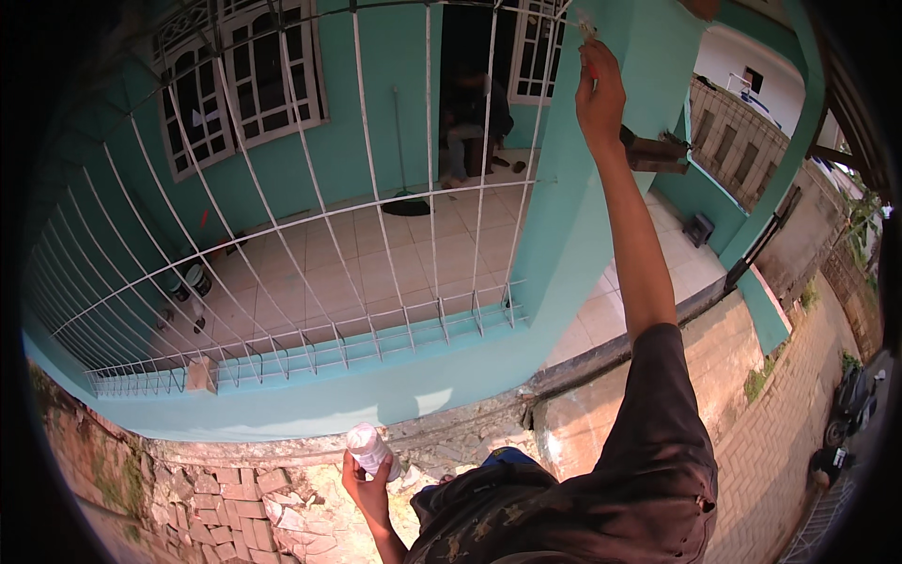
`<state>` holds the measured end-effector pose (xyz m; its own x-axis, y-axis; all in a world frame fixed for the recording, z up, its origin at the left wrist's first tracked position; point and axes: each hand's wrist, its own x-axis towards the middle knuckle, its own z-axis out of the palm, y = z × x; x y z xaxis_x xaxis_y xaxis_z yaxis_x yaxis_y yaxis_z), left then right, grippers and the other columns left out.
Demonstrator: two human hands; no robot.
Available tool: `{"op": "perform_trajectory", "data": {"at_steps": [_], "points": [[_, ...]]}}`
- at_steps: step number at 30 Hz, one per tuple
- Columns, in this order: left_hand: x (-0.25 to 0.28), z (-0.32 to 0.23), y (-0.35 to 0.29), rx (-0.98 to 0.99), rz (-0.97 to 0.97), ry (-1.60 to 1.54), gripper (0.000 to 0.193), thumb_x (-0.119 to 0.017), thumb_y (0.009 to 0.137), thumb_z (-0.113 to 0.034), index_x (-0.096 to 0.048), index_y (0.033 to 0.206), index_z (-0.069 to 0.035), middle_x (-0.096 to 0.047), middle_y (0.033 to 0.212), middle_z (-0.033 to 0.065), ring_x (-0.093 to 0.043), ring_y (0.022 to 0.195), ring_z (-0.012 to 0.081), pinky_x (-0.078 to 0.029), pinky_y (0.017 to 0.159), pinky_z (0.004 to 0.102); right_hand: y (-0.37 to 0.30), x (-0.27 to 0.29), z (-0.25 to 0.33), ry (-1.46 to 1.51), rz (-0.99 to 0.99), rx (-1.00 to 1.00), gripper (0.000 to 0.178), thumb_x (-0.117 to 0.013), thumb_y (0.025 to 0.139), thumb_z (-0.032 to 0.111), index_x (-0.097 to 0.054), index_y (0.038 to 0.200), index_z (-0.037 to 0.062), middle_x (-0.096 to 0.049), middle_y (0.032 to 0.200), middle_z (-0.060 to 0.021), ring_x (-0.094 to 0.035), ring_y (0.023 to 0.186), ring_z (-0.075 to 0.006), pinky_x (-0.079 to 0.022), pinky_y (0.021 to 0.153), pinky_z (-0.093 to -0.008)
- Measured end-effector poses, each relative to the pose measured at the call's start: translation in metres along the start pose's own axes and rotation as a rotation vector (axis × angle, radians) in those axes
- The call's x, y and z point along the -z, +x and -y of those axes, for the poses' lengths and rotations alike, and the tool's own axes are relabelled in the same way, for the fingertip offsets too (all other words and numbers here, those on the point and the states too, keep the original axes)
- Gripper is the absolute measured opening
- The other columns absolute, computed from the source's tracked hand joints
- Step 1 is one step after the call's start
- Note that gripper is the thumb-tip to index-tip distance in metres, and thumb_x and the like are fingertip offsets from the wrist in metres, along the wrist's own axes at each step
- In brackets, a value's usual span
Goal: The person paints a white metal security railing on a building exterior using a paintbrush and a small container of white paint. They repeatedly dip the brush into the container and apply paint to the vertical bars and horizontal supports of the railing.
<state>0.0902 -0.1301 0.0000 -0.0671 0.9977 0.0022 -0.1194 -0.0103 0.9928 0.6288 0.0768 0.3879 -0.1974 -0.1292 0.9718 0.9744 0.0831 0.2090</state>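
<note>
Low in front of me, my left hand is wrapped round a white plastic tub with a pale pinkish top, holding it over the stone paving. My right hand is stretched far up beside the turquoise pillar. Its fingers are closed on a small paintbrush, whose pale tip points up at the top right end of the metal grille. A bit of red shows between the fingers; most of the handle is hidden. The grille has thin white upright bars and cross bars, set above a low turquoise wall.
Behind the bars, a person sits in the dark doorway. A broom leans near the window, and buckets stand at the left. A brick rests on the wall ledge. A motorbike stands far right beside the paved lane.
</note>
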Motion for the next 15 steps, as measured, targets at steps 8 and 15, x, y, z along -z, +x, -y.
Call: {"op": "perform_trajectory", "data": {"at_steps": [8, 15], "points": [[-0.006, -0.006, 0.001, 0.025, 0.010, -0.056, 0.060, -0.080, 0.078, 0.009, -0.057, 0.134, 0.003, -0.068, 0.118, 0.0101, -0.064, 0.110, 0.0189, -0.050, 0.097, 0.0337, -0.031, 0.004, 0.059, 0.167, 0.122, -0.092, 0.029, -0.060, 0.095, -0.004, -0.062, 0.122, 0.0063, -0.063, 0.133, -0.0138, -0.066, 0.114, -0.0370, -0.057, 0.092, -0.0408], [-0.003, -0.005, 0.003, 0.006, 0.008, -0.012, 0.060, -0.080, 0.078, 0.006, -0.058, 0.134, 0.002, -0.068, 0.117, 0.0096, -0.064, 0.108, 0.0185, -0.050, 0.097, 0.0333, 0.007, -0.036, 0.099, 0.110, 0.244, 0.112, 0.048, -0.064, 0.083, -0.010, -0.060, 0.125, 0.0138, -0.060, 0.138, -0.0116, -0.068, 0.111, -0.0342, -0.061, 0.086, -0.0410]]}}
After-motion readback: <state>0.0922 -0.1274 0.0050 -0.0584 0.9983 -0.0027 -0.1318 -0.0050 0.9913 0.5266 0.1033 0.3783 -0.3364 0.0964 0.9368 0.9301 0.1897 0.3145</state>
